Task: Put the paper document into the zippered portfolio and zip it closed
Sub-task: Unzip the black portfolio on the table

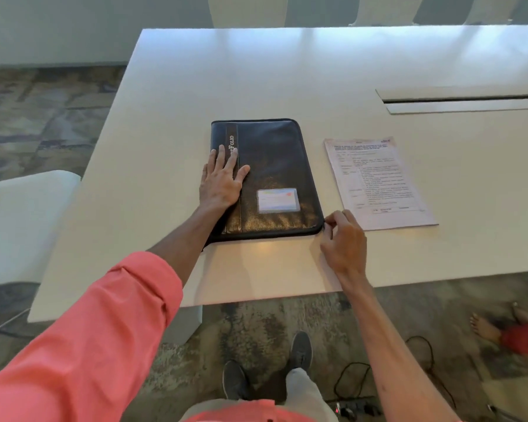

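Observation:
A black leather zippered portfolio lies flat and closed on the white table, with a small card window on its cover. My left hand rests flat, fingers spread, on the portfolio's left side near the spine. My right hand is at the portfolio's near right corner, thumb and fingers pinched at the zipper edge; the pull itself is too small to see. A printed paper document lies flat on the table just right of the portfolio, untouched.
A cable slot is set into the table at the back right. A white chair stands at the left. Cables and a power strip lie on the floor by my feet. Another person's foot is at the lower right.

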Motion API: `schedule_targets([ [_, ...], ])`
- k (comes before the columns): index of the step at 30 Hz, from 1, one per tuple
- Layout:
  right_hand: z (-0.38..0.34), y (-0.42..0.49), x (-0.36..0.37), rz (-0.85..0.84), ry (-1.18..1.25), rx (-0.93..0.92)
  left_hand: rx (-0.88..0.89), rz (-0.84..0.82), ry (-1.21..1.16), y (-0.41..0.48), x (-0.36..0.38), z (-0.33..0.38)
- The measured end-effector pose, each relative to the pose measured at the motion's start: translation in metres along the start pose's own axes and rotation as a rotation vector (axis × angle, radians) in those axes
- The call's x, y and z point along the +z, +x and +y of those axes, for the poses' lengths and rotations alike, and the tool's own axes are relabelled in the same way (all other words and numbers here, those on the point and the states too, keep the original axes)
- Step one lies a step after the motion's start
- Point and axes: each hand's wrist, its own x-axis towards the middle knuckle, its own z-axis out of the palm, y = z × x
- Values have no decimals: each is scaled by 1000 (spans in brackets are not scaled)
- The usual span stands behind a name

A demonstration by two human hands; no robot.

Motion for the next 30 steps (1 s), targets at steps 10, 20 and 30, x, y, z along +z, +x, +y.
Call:
schedule_targets([
  [10, -51, -52, 28, 52, 112, 25, 7, -11, -46, 4, -1, -3],
  [20, -77, -58, 47, 10, 105, -55, 40, -197, -352, 9, -16, -24],
  [30, -88, -62, 57, 54, 41, -59, 253, -131, -66, -29, -1, -57],
])
